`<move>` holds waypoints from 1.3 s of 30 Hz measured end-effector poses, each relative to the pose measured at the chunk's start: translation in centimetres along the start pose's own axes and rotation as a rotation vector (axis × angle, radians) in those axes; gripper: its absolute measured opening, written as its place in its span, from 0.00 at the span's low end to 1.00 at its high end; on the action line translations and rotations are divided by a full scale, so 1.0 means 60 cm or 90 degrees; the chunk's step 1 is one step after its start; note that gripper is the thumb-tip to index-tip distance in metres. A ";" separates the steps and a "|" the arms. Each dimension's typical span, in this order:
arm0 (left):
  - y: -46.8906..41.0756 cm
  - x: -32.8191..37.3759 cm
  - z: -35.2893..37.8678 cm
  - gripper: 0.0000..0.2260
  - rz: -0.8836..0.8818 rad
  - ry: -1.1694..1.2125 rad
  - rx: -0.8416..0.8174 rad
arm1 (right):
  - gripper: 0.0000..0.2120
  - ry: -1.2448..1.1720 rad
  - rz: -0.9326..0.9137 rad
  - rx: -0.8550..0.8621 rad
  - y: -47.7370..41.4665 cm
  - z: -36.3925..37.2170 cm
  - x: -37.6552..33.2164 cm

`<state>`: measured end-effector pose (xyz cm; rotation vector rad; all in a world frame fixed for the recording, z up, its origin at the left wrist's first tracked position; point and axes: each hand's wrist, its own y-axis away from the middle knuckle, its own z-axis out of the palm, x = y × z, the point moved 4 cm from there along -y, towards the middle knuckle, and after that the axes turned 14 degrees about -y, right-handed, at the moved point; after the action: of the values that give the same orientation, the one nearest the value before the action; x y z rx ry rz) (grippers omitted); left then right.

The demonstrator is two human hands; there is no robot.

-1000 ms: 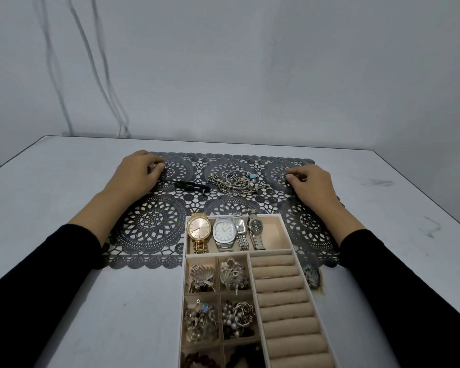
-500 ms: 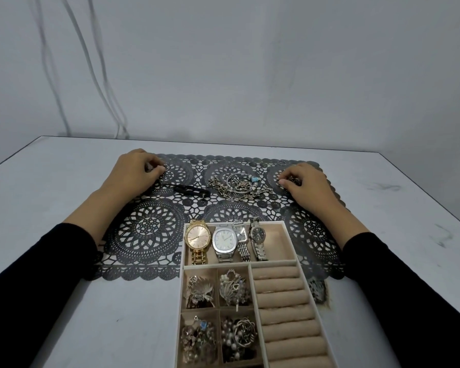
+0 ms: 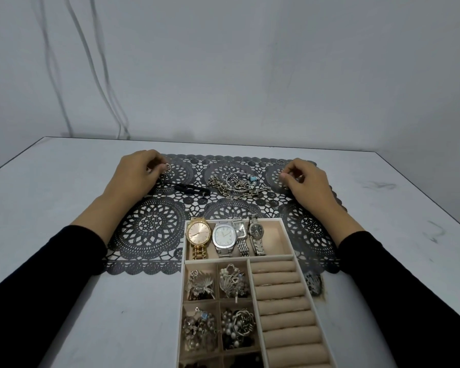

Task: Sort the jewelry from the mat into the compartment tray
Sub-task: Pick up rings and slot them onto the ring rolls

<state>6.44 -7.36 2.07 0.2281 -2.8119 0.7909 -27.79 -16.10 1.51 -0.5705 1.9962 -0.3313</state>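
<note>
While we are looking down over the pale grey table (image 3: pixel 51 181), both hands of the person are lying on the far part of the dark grey lace-pattern mat (image 3: pixel 149 229). The left hand (image 3: pixel 136 173) is at the far left corner of the mat, and its thumb and first finger are pinching a small silver ring (image 3: pixel 167 167). The right hand (image 3: pixel 307 181) is at the far right corner with its fingers curling toward the thumb. Something small is shining there, but we cannot tell whether the hand is grasping it. A thin metal ring (image 3: pixel 279 162) is lying on the mat just beyond this hand, apart from it.

Between the two hands we are seeing a tangled heap of silver chains and bangles (image 3: pixel 237 185), and to the left of it a black link-shaped piece (image 3: pixel 190 189), near the left hand.

The beige velvet compartment tray (image 3: pixel 272 237) is standing nearer to us, with its far end lying over the near edge of the mat. In its far compartment four watches are lying side by side: a round gold watch (image 3: pixel 198 234), a broad silver watch (image 3: pixel 224 236), a small square silver watch (image 3: pixel 241 231) and a small dark-dial watch (image 3: pixel 255 231). The small compartments on the left are holding silver brooches (image 3: pixel 199 284), and beige padded ring rolls (image 3: pixel 282 289) are filling the right column.
</note>
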 end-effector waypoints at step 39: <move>0.289 0.251 -0.168 0.04 0.184 0.327 0.059 | 0.04 -0.327 -0.011 -0.069 0.291 -0.089 -0.175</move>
<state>-10.02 11.26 5.53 -0.3325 -2.3471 0.8876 -32.77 4.22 3.92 -0.6648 1.5185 -0.0734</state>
